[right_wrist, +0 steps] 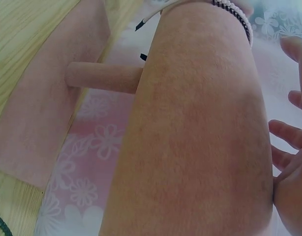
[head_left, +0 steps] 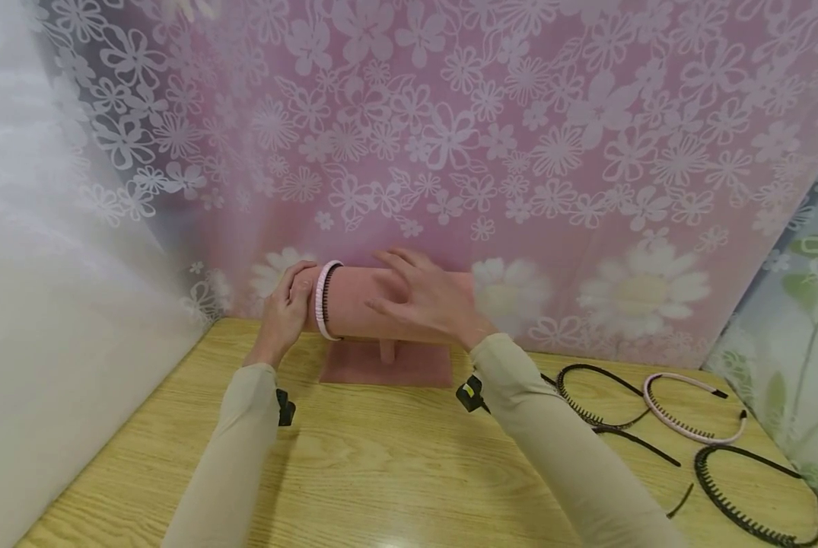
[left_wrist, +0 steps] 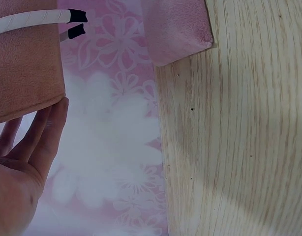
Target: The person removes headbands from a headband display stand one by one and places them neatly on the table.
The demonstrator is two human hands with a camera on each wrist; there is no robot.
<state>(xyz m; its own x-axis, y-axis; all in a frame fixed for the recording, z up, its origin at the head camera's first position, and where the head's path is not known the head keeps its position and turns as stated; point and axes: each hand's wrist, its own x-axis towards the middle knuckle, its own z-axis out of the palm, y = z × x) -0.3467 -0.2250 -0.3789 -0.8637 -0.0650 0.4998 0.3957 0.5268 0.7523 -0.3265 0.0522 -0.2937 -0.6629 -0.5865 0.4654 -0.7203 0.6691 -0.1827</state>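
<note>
A pink velvety headband stand, with a thick roll [head_left: 357,301] on a post above a flat base [head_left: 388,364], stands at the back of the table. Round the roll's left part sits a pale pink headband [head_left: 321,301] with dark comb teeth; its black tips show below the roll in the left wrist view. My left hand [head_left: 285,308] holds the roll's left end, fingers against the end's edge. Over the roll's right part is my right hand [head_left: 425,301], fingers spread and holding nothing. In the right wrist view, that hand [right_wrist: 293,182] touches the roll's side.
On the table's right lie several black headbands, one [head_left: 724,502] near the front, and a pink headband [head_left: 662,411]. Part of this group is hidden by my right sleeve [head_left: 552,426]. A flowered pink curtain [head_left: 450,152] hangs close behind the stand.
</note>
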